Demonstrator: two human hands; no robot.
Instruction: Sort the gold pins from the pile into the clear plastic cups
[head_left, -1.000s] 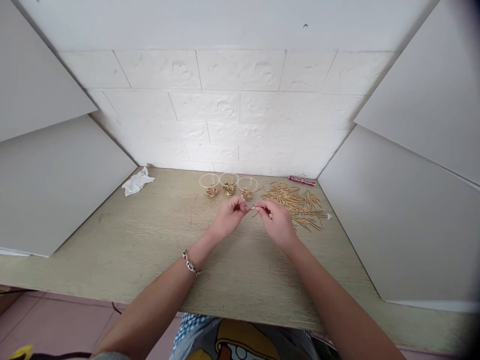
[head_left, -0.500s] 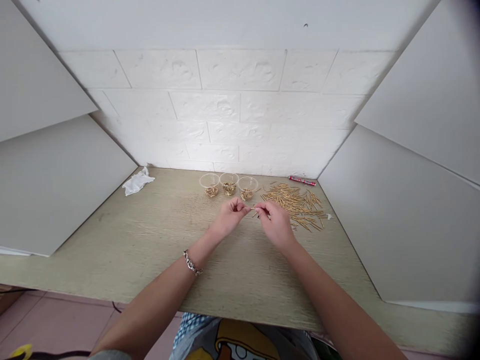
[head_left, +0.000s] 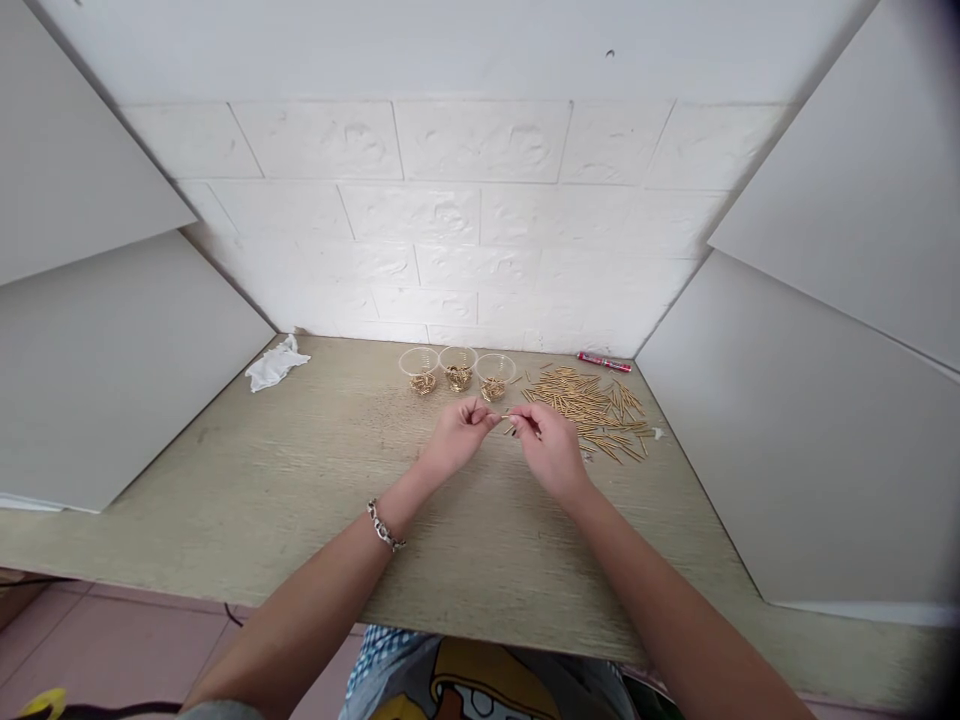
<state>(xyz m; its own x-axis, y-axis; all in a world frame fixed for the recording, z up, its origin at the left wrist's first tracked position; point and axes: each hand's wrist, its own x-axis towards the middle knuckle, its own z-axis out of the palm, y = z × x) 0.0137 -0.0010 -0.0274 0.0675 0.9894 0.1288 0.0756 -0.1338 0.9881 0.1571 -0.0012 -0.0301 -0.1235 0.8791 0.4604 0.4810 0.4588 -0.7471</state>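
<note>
The left hand (head_left: pixel 455 442) and right hand (head_left: pixel 550 447) meet over the table (head_left: pixel 300 480) just in front of the three cups (head_left: pixel 457 368), fingers of both pinched shut on the ends of one thin gold pin (head_left: pixel 508 417) held level between them. The pin pile (head_left: pixel 589 405) lies right of the cups, a red pen (head_left: pixel 604 361) behind the pile, and a white cloth (head_left: pixel 274 364) well left of the cups.
</note>
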